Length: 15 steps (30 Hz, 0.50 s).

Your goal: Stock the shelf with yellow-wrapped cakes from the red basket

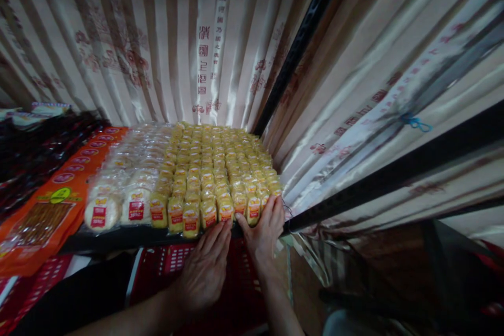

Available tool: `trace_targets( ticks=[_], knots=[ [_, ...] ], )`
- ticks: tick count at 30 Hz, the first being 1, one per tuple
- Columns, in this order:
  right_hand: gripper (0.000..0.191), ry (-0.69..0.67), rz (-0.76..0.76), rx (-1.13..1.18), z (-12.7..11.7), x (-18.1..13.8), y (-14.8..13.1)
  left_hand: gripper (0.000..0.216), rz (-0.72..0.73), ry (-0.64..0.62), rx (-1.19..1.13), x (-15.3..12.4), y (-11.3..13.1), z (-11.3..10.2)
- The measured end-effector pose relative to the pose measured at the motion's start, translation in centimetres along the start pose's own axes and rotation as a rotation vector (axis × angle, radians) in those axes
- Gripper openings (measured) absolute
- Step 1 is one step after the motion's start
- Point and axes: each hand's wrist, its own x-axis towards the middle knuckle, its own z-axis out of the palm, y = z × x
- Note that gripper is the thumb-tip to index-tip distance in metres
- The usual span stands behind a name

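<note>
Several rows of small yellow snack packets [214, 168] with red labels stand packed on a dark shelf [118, 239]. My left hand [205, 268] lies flat with fingers stretched out, its fingertips touching the front row near the shelf edge. My right hand [263, 231] is open too, fingers up against the front packets at the right end of the row, thumb pointing left along the shelf edge. Neither hand grips a packet.
Round pale cakes in clear wrappers [122, 189] sit left of the yellow packets, then orange flat packs [55, 205]. Striped printed cloth [189, 37] hangs behind and to the right. A black metal post [299, 42] and rail [394, 173] frame the shelf. A red crate [173, 268] lies below.
</note>
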Motion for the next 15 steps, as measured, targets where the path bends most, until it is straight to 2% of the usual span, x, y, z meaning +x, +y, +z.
trace_targets(
  ticks=[10,15],
  knots=[
    [0.1,-0.013,0.043,0.018,-0.39,0.23,0.06,0.059,0.008,-0.006,0.034,0.11,-0.12,-0.59],
    [0.1,-0.009,0.052,0.029,-0.37,0.17,0.12,0.052,0.005,0.03,0.029,0.13,-0.27,-0.55]
  ],
)
